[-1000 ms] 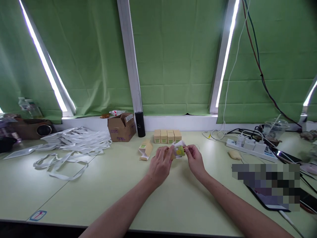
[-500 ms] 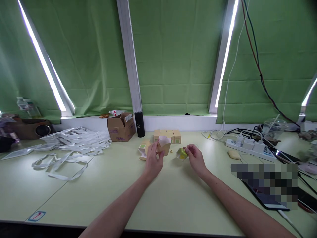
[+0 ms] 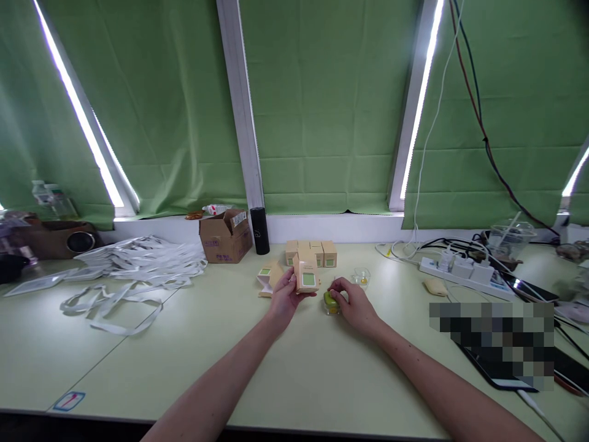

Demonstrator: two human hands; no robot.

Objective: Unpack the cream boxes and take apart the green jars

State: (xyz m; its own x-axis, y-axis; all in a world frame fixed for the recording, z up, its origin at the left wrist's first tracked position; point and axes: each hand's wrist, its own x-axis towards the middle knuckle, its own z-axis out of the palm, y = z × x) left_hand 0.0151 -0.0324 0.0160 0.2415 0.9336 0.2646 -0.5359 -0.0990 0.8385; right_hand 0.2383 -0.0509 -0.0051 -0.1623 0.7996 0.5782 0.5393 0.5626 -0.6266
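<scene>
My left hand point(image 3: 283, 301) grips a small kraft cardboard box point(image 3: 307, 267), its lid flap raised and a face with a green window turned toward me. To its right, my right hand point(image 3: 355, 308) pinches a small green object with a clear plastic base point(image 3: 331, 302), low over the tabletop; its exact kind I cannot make out. Just behind that hand lies a clear plastic piece point(image 3: 361, 276) with a yellow bit in it. Another kraft box point(image 3: 270, 274), opened, stands behind my left hand and is partly hidden by it.
Several closed kraft boxes point(image 3: 329, 253) stand in a row at the back. A larger carton point(image 3: 225, 236), a black cylinder point(image 3: 260, 231) and heaped white straps point(image 3: 142, 264) are on the left. Right are a power strip point(image 3: 464, 275), cables and a dark-screened device point(image 3: 494, 368).
The box in my left hand has turned, bringing its windowed face into view. My right hand has moved down and slightly left with the green object. A clear plastic piece now shows behind it.
</scene>
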